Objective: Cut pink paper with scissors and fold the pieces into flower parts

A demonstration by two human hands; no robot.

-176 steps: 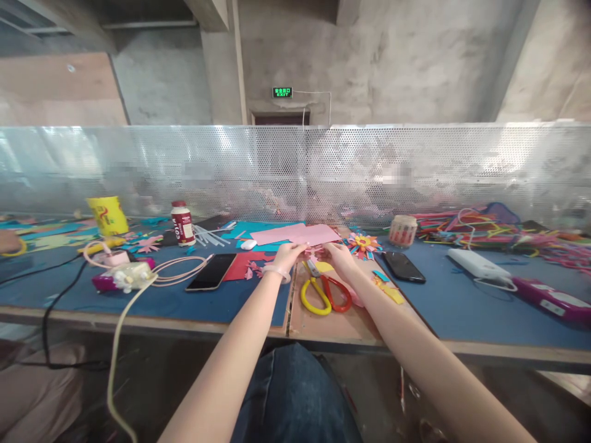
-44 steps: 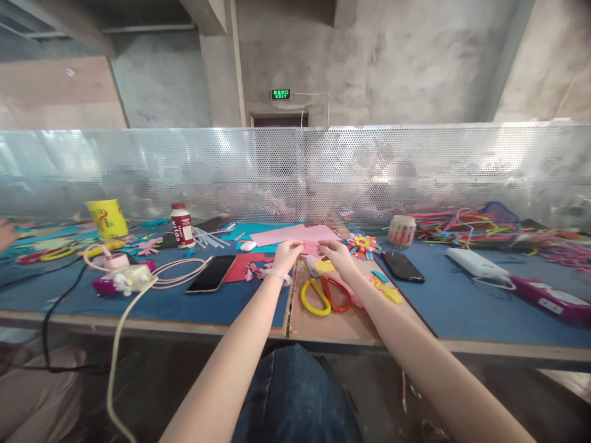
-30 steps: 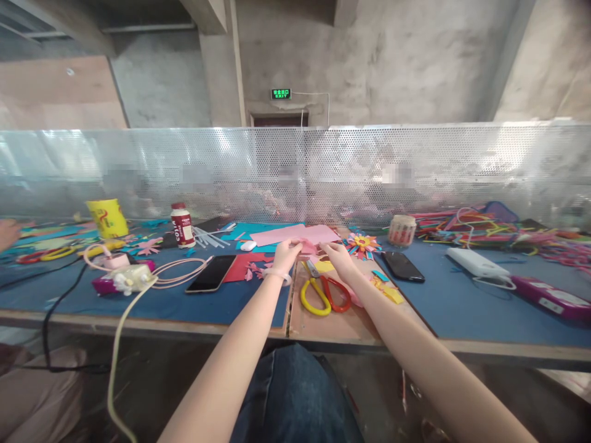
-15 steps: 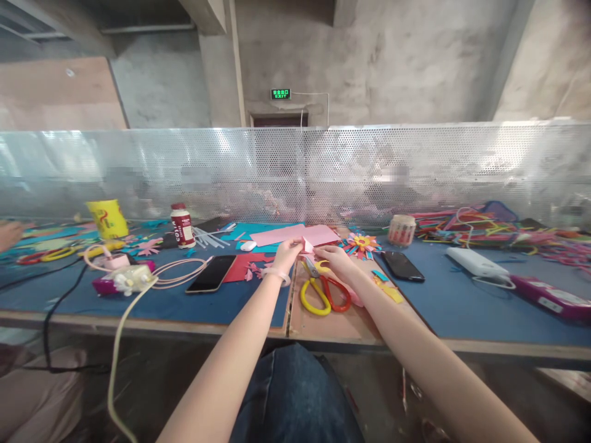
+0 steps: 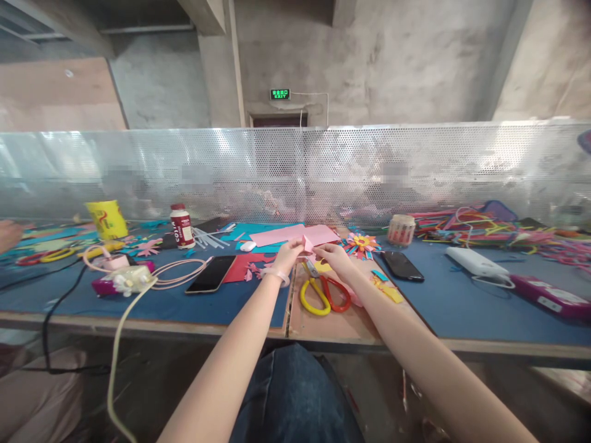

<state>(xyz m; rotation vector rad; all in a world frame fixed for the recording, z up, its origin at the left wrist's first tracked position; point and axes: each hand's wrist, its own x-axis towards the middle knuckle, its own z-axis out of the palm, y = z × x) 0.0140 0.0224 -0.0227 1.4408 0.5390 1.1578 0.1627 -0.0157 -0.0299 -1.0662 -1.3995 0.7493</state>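
Note:
Between my two hands is a small folded piece of pink paper [image 5: 307, 245], held up over the table. My left hand [image 5: 290, 255], with a pale band at the wrist, pinches it from the left. Fingers of my right hand [image 5: 333, 257] close on its right edge. Just below my hands lie scissors [image 5: 325, 295] with one yellow and one red handle, their blades partly hidden. Behind my hands are larger pink sheets [image 5: 277, 235] on blue paper [image 5: 242, 232]. To the right sits a many-coloured paper flower [image 5: 360, 244].
Left are a phone [image 5: 211, 274], a power strip with cables [image 5: 124, 277], a bottle [image 5: 181, 226] and a yellow container [image 5: 106, 219]. On the right lie another phone [image 5: 402, 266], a jar [image 5: 401, 230], a white power bank [image 5: 478, 263] and pipe cleaners [image 5: 480, 224]. A person's hand [image 5: 9, 235] shows at far left.
My hands stay almost in place, with the pink paper slightly shifted between the fingers. At far left the other person's hand has moved slightly. A coloured object has appeared at the right edge.

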